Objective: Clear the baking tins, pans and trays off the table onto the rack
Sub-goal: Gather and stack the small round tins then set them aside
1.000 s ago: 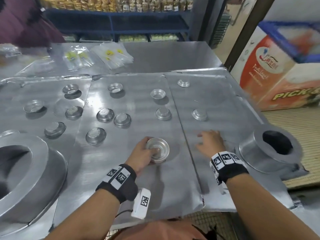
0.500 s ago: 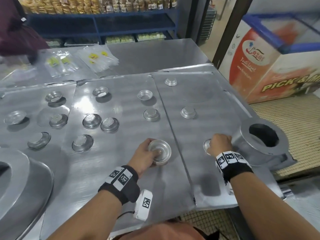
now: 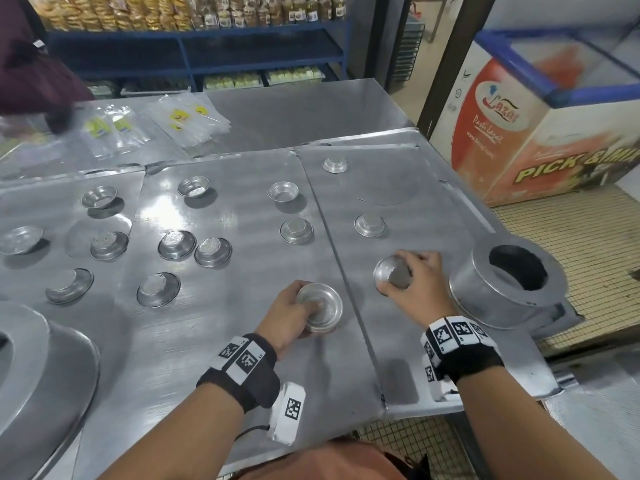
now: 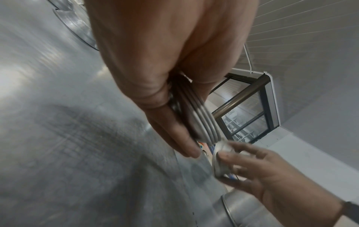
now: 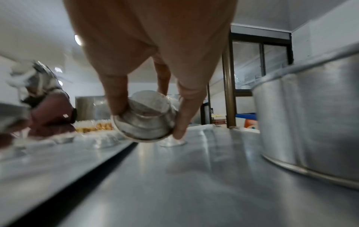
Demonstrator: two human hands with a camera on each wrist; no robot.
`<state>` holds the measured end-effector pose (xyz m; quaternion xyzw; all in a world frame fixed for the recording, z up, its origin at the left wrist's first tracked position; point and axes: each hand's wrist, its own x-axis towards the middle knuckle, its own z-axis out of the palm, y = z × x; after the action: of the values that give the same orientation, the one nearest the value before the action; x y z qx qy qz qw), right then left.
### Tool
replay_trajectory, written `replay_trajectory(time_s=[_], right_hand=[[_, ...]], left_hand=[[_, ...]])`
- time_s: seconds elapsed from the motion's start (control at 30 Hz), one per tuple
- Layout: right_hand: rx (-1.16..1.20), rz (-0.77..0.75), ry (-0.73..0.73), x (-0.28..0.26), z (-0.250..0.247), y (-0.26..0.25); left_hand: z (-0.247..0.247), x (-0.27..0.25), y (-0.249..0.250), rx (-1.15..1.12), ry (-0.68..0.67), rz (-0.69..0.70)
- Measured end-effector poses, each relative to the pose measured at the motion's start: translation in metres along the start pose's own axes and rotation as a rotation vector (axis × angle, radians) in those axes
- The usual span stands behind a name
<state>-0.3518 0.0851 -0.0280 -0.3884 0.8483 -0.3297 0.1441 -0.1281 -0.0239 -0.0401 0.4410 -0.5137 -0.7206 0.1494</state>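
Several small round metal tins (image 3: pixel 176 244) lie scattered over flat metal trays (image 3: pixel 242 341) that cover the table. My left hand (image 3: pixel 311 308) grips a nested stack of small tins (image 3: pixel 320 306) near the front; the stack's rims (image 4: pixel 202 122) show edge-on in the left wrist view. My right hand (image 3: pixel 398 282) pinches one small tin (image 3: pixel 391 277) and holds it tilted just above the right tray. In the right wrist view this tin (image 5: pixel 147 122) sits between thumb and fingers, base toward the camera. The two hands are a short way apart.
A tall round cake pan (image 3: pixel 509 289) stands right of my right hand, at the table's edge. A big ring pan (image 3: pixel 34 375) fills the front left. Plastic bags (image 3: pixel 187 119) lie at the back. Another person's sleeve (image 3: pixel 31 81) reaches in far left. Blue shelves (image 3: pixel 207 53) stand behind.
My right hand has closed on a small tin on the right tray, lifted it and tilted it toward the left. The left hand keeps its stack in place.
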Motion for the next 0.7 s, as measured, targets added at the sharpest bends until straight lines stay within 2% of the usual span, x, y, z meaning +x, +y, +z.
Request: replay_trajectory(time_s=[0.13, 0.2, 0.27, 0.43, 0.7], right_hand=[[0.329, -0.103, -0.047, -0.013, 0.005, -0.035], [0.534, -0.117, -0.109, -0.021, 0.011, -0.049], [0.628, -0.154, -0.190, -0.028, 0.018, -0.059], [0.701, -0.199, -0.354, -0.038, 0.043, -0.073], [0.603, -0.281, -0.671, -0.029, 0.066, -0.087]], left_hand=[[0.000, -0.004, 0.000, -0.102, 0.007, -0.013], [-0.002, -0.008, 0.002, -0.191, 0.015, -0.027], [-0.006, -0.010, 0.004, -0.248, 0.027, -0.039], [-0.018, -0.015, 0.008, -0.289, 0.055, -0.044], [-0.039, -0.023, 0.009, -0.295, 0.099, 0.024]])
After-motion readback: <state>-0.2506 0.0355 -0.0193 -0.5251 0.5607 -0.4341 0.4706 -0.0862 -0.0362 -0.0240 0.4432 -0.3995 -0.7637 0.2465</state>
